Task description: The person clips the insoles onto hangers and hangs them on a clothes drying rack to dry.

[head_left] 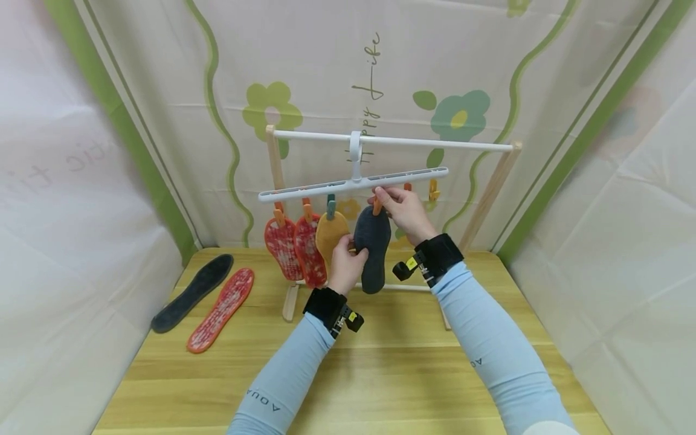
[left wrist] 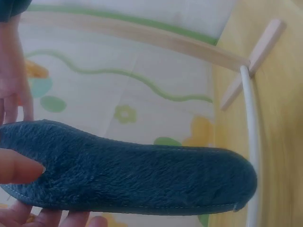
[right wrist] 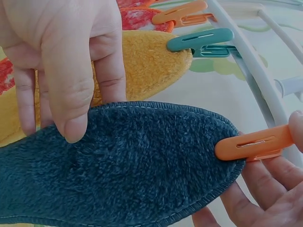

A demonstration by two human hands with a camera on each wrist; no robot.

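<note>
While head view blurs it, rt wrist shows orange clip [right wrist: 253, 144] biting dark insole [right wrist: 128, 165].

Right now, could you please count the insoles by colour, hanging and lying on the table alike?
Dark grey fleecy insoles: 2, one clipped on the hanger, one on the table
Red patterned insoles: 3
Yellow fleecy insole: 1
Total: 6

At frame centre you have four insoles [head_left: 326, 241] hanging in a row from the clip hanger [head_left: 353, 181]; two more insoles [head_left: 209, 302] lie lower left on the table [head_left: 402, 374].
</note>
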